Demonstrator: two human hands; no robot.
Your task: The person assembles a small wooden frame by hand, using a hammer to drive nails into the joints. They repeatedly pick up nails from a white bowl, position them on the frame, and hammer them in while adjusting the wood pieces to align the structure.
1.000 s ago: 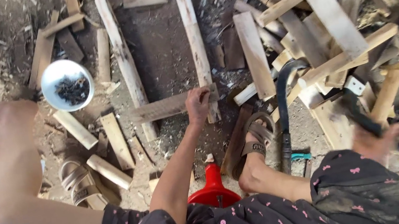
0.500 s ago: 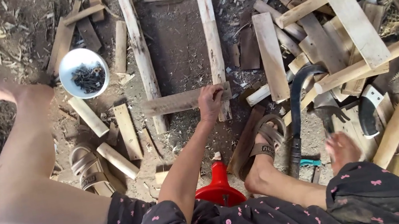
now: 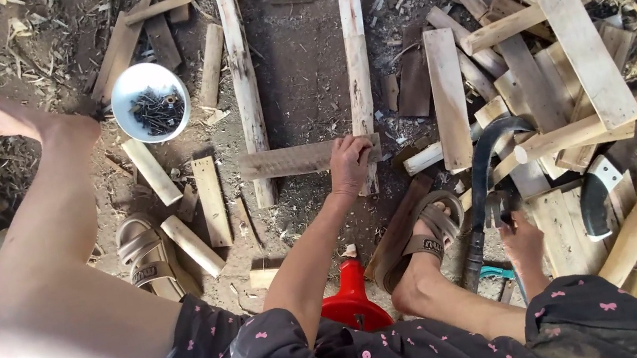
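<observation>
Dirt floor littered with wood offcuts and shavings. Left hand (image 3: pixel 350 164) presses flat on the short weathered cross plank (image 3: pixel 302 158), pinning its right end where it crosses the right one of two long upright pale planks (image 3: pixel 355 54). Right hand (image 3: pixel 522 239), right of that cross plank, grips a dark tool handle (image 3: pixel 477 252); fingers curled round it. Keep the cross plank square and pinned before any fastening. White bowl of dark nails (image 3: pixel 150 103) sits left of it. Versus half a second ago: right hand now closed on the handle, left unmoved.
</observation>
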